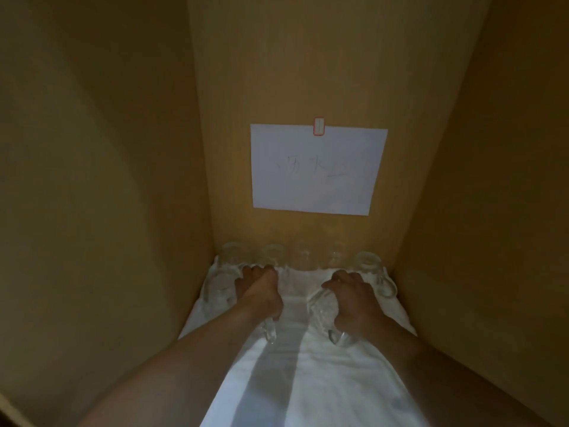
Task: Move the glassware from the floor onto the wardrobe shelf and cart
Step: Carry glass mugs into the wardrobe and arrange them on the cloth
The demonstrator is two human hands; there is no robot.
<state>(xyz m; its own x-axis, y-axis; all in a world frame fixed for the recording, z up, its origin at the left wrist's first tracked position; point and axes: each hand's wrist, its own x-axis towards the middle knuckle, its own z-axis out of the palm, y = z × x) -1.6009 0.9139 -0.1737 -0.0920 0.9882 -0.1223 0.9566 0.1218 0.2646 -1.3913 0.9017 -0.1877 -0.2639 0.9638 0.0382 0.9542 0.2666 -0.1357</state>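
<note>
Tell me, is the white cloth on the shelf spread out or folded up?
Spread out: the white cloth lies flat over the shelf under the glasses.

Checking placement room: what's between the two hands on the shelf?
Head view: only bare white cloth between left hand and right hand; each holds a glass.

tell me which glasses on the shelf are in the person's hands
The two nearest ones: left hand grips one glass, right hand another; the back row stands untouched.
</note>
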